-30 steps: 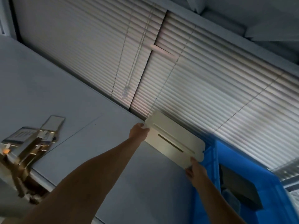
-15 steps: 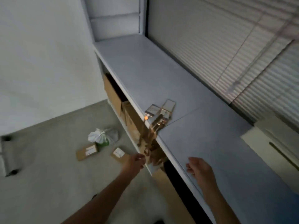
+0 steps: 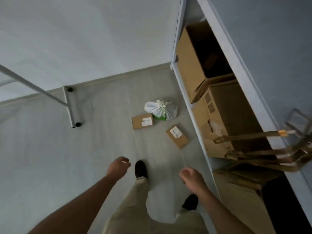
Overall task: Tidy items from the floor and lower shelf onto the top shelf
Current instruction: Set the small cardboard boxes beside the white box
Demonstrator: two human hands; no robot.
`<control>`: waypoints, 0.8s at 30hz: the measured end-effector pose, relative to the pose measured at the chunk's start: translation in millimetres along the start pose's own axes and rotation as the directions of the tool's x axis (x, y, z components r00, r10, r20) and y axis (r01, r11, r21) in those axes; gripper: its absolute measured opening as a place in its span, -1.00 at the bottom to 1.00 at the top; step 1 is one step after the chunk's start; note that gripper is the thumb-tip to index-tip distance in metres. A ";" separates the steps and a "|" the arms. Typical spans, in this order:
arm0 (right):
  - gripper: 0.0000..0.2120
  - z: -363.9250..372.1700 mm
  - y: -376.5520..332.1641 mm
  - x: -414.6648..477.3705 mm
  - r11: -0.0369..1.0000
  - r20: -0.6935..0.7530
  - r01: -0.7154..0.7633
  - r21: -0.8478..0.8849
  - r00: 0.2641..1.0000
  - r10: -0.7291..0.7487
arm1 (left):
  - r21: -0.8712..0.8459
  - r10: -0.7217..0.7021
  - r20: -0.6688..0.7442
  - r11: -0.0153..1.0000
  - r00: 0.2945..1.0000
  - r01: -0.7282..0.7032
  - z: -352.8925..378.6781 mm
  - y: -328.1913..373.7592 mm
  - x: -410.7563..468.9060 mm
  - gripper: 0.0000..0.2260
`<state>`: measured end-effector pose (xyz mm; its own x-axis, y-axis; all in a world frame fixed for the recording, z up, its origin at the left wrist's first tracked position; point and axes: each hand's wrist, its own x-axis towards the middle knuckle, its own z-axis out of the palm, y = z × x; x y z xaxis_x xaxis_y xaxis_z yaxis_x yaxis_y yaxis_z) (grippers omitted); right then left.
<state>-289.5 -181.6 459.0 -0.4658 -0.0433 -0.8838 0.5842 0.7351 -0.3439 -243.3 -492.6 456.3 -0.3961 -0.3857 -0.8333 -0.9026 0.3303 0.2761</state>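
Head view, looking steeply down at a pale floor [image 3: 104, 149] beside a grey shelving unit. Nearest, two bare forearms reach forward over light trousers and dark shoes. The left hand [image 3: 118, 167] hangs above the floor with fingers loosely curled and its grip empty. The right hand [image 3: 192, 178] is also empty, fingers half curled, close to the shelf's front edge. Just beyond the hands, on the floor, lies a small brown parcel [image 3: 177, 136] with a white label, angled and near the shelf's base. Slightly farther is a second labelled parcel [image 3: 142, 121], lying flat. Touching its far corner is a tied white plastic bag [image 3: 161, 108] with something green showing beneath. To the right, the lower shelf [image 3: 190, 102] holds large cardboard boxes [image 3: 190, 65], the far one open at the top. Above them runs the top shelf [image 3: 270, 48], grey and mostly bare, with a blurred tangle of brown straps [image 3: 263, 154] hanging over its front edge. At the far left, a grey metal frame on small black wheels [image 3: 72, 107] stands on the floor near the white wall.
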 end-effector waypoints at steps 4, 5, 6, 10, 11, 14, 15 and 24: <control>-0.78 14.5 -36.3 108.4 0.996 0.016 -0.094 0.001 0.995 0.094 | 0.120 0.046 0.013 0.992 0.999 -0.048 3.2 31.5 108.5 -0.74; -0.77 17.3 -45.0 141.6 0.997 -0.001 -0.080 0.002 0.997 0.080 | 0.136 0.065 0.013 0.988 0.998 -0.066 10.0 38.0 143.9 -0.73; -0.77 20.4 -51.4 177.4 0.998 -0.020 -0.055 -0.011 0.998 0.054 | 0.150 0.082 0.016 0.985 0.997 -0.083 19.1 43.4 181.8 -0.73; -0.62 37.2 -51.3 344.2 0.994 -0.132 0.016 -0.105 0.991 -0.030 | 0.306 0.163 0.041 0.937 0.986 -0.168 66.2 54.0 349.9 -0.55; -0.53 41.7 -44.2 388.0 0.989 -0.161 0.013 -0.146 0.986 -0.036 | 0.366 0.186 0.048 0.911 0.981 -0.191 79.0 55.2 392.3 -0.47; -0.17 58.6 -13.9 507.6 0.952 -0.257 -0.021 -0.307 0.964 -0.062 | 0.488 0.258 0.009 0.842 0.966 -0.230 112.2 55.2 502.9 -0.30; -0.02 64.9 -4.8 538.1 0.928 -0.268 -0.055 -0.368 0.962 -0.049 | 0.519 0.284 -0.022 0.823 0.958 -0.232 120.9 55.8 532.8 -0.27; 0.40 92.8 55.3 656.1 0.834 -0.388 -0.173 -0.523 0.920 -0.053 | 0.702 0.374 -0.098 0.683 0.922 -0.202 144.0 65.8 682.2 0.21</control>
<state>-501.2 -232.1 -169.3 -0.7176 0.1837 -0.6718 0.2201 0.9750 0.0315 -548.6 -609.9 -163.0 -0.7191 -0.3166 -0.6186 -0.4179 0.9083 0.0209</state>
